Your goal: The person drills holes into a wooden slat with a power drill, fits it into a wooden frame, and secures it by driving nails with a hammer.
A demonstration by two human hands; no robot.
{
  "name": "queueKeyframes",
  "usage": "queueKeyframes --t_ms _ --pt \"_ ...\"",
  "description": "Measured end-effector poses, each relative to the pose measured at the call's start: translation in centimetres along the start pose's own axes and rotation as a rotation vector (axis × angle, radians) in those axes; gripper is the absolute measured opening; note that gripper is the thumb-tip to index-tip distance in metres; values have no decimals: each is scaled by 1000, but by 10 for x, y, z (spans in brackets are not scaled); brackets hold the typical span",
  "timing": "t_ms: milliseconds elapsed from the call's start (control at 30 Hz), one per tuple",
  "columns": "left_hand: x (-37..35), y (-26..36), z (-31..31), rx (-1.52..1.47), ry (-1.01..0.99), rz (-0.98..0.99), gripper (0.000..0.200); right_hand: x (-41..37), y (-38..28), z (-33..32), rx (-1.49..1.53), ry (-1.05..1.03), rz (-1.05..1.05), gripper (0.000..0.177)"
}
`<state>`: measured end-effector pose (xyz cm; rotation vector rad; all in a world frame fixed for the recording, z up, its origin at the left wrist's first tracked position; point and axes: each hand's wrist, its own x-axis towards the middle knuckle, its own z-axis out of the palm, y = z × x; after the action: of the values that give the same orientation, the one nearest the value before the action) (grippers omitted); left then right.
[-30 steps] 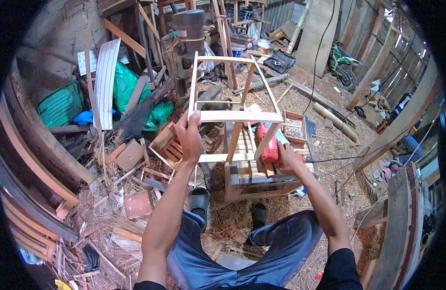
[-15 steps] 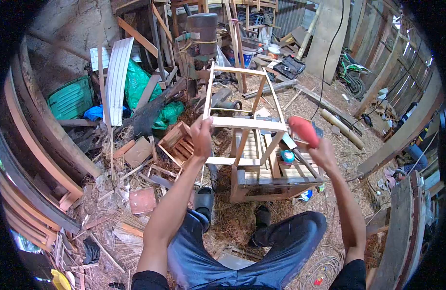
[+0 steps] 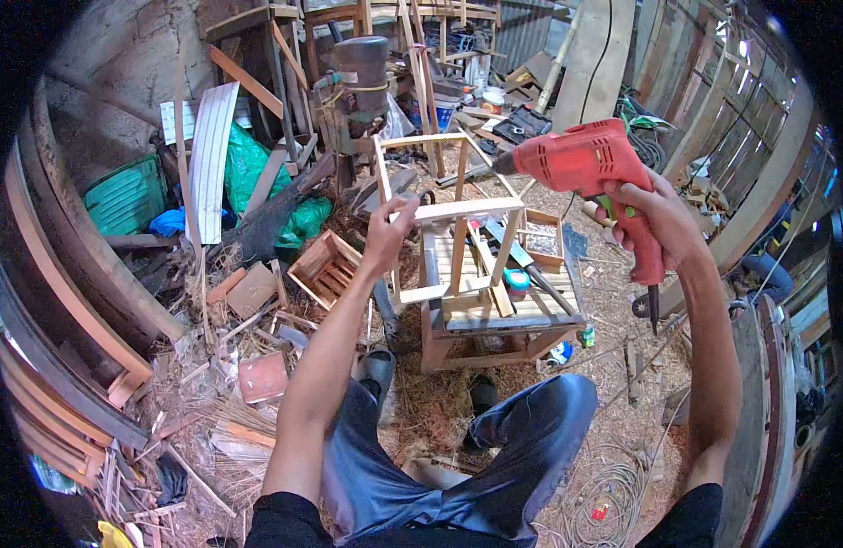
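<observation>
The red drill (image 3: 581, 157) lies level, nose pointing left toward the wooden frame (image 3: 458, 210). The right hand (image 3: 654, 219) is closed round its grip and the left hand (image 3: 387, 239) clasps the frame.

Left hand (image 3: 389, 236): wooden frame (image 3: 458, 210) stands against its right side, with open gaps between the bars. Right hand (image 3: 657, 217): red drill (image 3: 581, 157) fills the space to its left. Between the hands, under the drill, clear air over low slatted bench (image 3: 531, 315). Small crate (image 3: 325, 265) sits below-left of left hand.
</observation>
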<state>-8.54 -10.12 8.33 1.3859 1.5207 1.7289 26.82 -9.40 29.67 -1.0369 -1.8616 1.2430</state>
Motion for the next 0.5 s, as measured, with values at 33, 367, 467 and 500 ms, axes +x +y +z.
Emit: queueKeyframes --t_ms 33,367,467,500 --pt "9 2 -5 53 -38 18 37 0 -3 0 -2 -2 -3 32" --pt "6 -3 -21 412 -175 131 35 14 4 34 -57 -170 78 36" --pt "-7 8 -12 504 -53 212 32 17 17 35 19 -113 108 40" --pt "-9 9 -11 769 47 352 33 18 22 36 21 -114 112 40"
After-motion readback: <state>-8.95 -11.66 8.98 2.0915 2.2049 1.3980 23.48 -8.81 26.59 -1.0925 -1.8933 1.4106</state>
